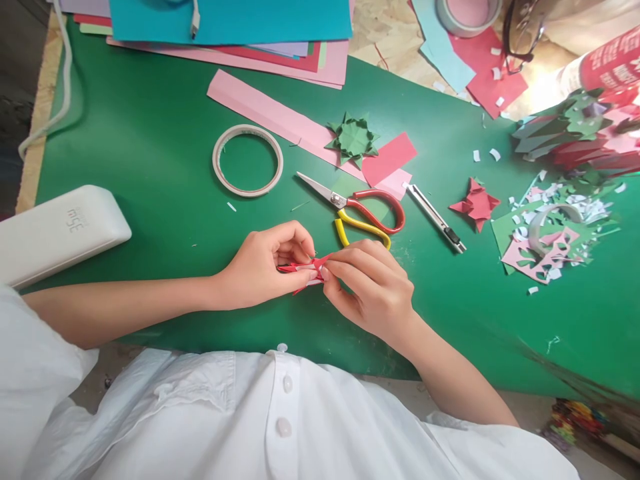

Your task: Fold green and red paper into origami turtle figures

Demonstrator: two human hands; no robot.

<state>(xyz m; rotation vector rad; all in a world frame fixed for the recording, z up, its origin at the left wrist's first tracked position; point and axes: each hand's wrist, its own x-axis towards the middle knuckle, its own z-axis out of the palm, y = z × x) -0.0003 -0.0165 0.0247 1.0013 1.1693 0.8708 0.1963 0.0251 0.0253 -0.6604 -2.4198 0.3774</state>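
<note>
Left hand [255,267]: my thumb and curled fingers pinch one end of the red folded paper [320,261].
Right hand [373,287]: my fingertips close on its other end, almost touching my left ones.
Red folded paper: held between both my hands, near my edge of the green counter [180,220]; it has narrow points and pale patches, but my fingers hide much of its shape.
Feel: I judge it next to weightless, crisp along the creases and soft elsewhere; a hard squeeze would crush the points.
Where to hold: I'd take the thick, layered folds between thumb and fingertip pads, lightly, and leave the thin tips alone.
Scissors [337,200]: just beyond my right fingers, blades a little to the left, red and yellow handles apart.
Craft knife [433,215]: lying slantwise to the right of the scissors.
Tape roll [217,163]: flat, beyond my left hand.
Green paper star [353,139]: on the long pink strip [265,119], beside a red slip [393,159].
Red paper star [477,203]: right of the craft knife, near the cut scraps [537,257].
Paper sheets [230,20]: stacked at the far edge, blue on top.
</note>
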